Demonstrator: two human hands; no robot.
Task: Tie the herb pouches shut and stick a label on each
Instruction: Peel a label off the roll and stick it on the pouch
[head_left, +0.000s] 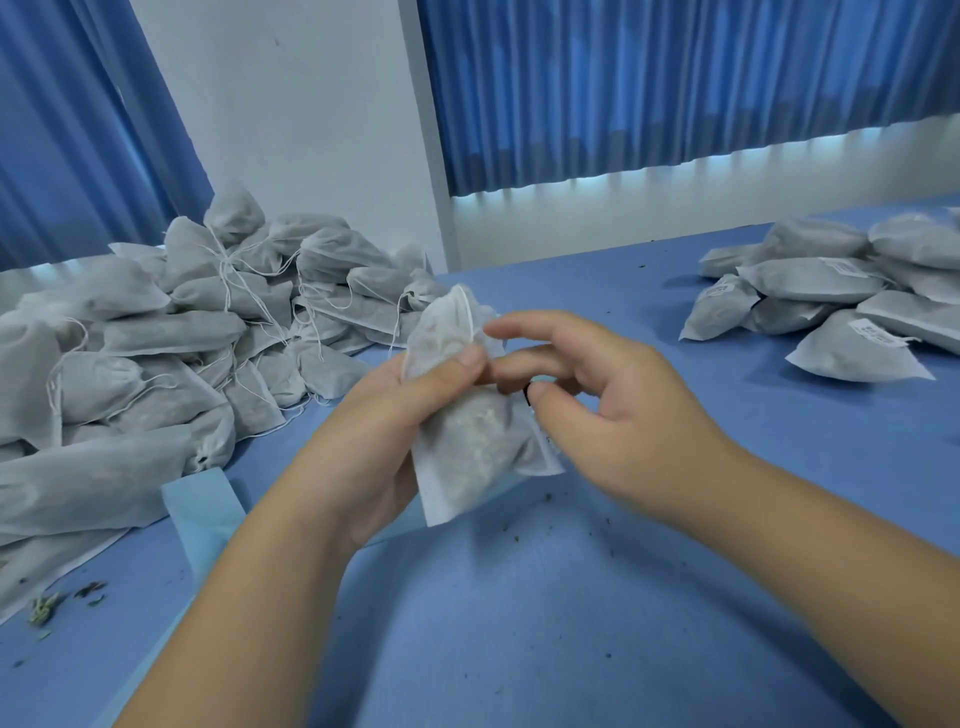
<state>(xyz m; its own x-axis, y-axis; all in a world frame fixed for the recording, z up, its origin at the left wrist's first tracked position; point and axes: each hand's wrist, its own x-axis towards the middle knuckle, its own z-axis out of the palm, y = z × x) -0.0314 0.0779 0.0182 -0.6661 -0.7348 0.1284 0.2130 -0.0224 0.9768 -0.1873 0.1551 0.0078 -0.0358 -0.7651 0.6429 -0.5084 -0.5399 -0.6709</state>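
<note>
My left hand (363, 441) grips a white non-woven herb pouch (478, 452) from below, thumb pressed on its gathered neck, above the middle of the blue table (519, 623). A white drawstring (470, 314) loops over the pouch's top. My right hand (613, 405) hovers just right of the neck, its fingers spread and loosely curled beside the string, and I cannot tell whether they hold the string. A small dark item (527, 395) shows at its fingertips.
A big heap of unlabelled pouches with loose strings (182, 332) fills the table's left side. A smaller pile of labelled pouches (841, 296) lies at the right rear. A blue paper strip (202, 514) and herb crumbs (47, 608) lie near the left. Blue curtains hang behind.
</note>
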